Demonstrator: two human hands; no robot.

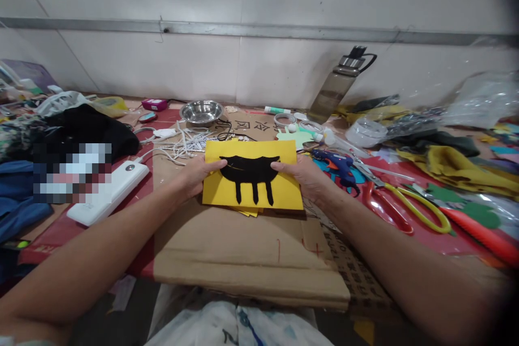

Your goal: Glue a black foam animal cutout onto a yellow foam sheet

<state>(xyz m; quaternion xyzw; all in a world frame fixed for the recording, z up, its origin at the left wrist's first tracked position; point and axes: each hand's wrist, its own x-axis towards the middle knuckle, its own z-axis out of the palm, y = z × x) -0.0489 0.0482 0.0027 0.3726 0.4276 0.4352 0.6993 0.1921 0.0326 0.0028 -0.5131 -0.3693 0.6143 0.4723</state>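
Observation:
A yellow felt sheet (251,189) with a black cut-out shape (250,173) on it is held just above a flat piece of cardboard (243,248). My left hand (198,174) grips the sheet's left edge, thumb on top. My right hand (306,175) grips its right edge the same way. More yellow pieces peek out under the sheet's lower edge.
A blue glue gun (340,165), red and yellow scissors (399,205) and felt scraps lie to the right. A white power bank (109,194), cables, a steel bowl (201,112) and a water bottle (338,84) sit left and behind. Dark cloth is piled at far left.

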